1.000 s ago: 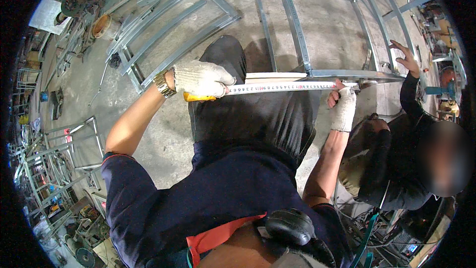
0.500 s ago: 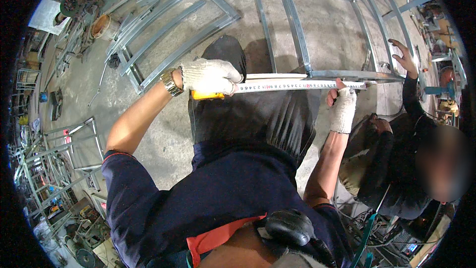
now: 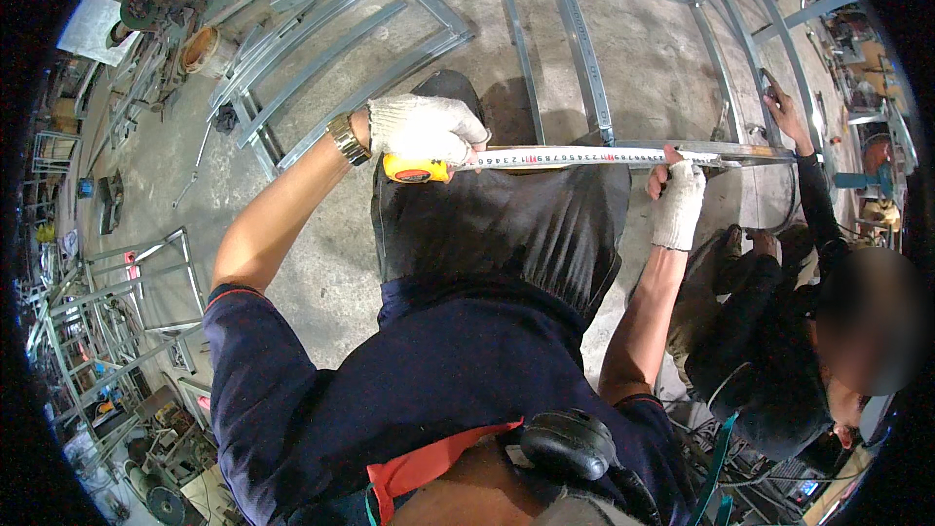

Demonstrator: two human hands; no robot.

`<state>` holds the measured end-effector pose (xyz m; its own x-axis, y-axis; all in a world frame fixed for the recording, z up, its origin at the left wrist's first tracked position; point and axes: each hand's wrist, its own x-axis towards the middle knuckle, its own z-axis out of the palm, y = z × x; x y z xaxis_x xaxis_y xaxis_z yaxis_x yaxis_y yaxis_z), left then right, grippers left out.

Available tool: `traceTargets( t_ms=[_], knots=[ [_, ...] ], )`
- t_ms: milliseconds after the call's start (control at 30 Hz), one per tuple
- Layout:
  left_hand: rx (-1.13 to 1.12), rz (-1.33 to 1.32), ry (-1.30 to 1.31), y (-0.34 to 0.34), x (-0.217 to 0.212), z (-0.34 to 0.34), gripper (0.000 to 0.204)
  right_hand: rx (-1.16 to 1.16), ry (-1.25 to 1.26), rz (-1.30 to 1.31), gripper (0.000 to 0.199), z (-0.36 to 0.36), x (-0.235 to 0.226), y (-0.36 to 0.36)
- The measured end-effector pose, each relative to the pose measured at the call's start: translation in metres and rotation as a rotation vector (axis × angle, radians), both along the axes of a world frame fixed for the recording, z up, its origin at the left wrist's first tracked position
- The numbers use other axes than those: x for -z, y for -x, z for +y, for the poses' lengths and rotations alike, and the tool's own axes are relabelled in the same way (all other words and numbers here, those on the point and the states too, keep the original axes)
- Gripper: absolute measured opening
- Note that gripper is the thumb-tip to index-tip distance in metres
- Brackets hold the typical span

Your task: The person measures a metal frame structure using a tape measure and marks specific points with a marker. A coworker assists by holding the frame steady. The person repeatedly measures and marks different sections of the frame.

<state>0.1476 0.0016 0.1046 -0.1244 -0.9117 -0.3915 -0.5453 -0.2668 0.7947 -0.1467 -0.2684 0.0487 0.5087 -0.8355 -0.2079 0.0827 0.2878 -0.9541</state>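
Likely measuring bar (image 3: 765, 151): clenching tape case (image 3: 417, 168) in left hand (image 3: 426, 130), 11 o'clock; pinching blade (image 3: 565, 157) in right hand (image 3: 679, 202), 3 o'clock; probably needs reading next.

A metalworking workshop is shown by its contents. Across the bare concrete floor (image 3: 312, 278), long bars (image 3: 582, 49) of grey metal are joined into a frame, and more tubing (image 3: 321, 68) is gathered to the upper left. Smaller open frames (image 3: 192, 263) are crowded along the left side, below a bucket (image 3: 207, 53). Cables (image 3: 750, 477) are tangled near 1 co-worker (image 3: 750, 370), and 1 yellow tape measure (image 3: 416, 169) is extended along a metal bar.
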Motion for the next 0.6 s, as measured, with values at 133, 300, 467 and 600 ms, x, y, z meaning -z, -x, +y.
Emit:
traceTargets(
  t_ms=[133, 300, 467, 600],
  knots=[
    [0.037, -0.021, 0.017, -0.001, 0.000, -0.005, 0.038, 0.022, 0.010, 0.002, 0.022, -0.003, 0.005, 0.000],
    [0.021, 0.047, 0.023, -0.006, 0.003, -0.006, 0.038, 0.018, 0.022, 0.046, 0.023, -0.006, 0.005, 0.002],
    [0.009, 0.041, 0.037, -0.008, 0.014, -0.006, 0.037, 0.029, 0.014, 0.051, 0.016, -0.006, 0.004, 0.002],
    [0.026, 0.095, 0.031, -0.010, 0.016, -0.006, 0.039, 0.021, 0.054, 0.084, 0.023, -0.008, 0.004, 0.003]
  ],
)
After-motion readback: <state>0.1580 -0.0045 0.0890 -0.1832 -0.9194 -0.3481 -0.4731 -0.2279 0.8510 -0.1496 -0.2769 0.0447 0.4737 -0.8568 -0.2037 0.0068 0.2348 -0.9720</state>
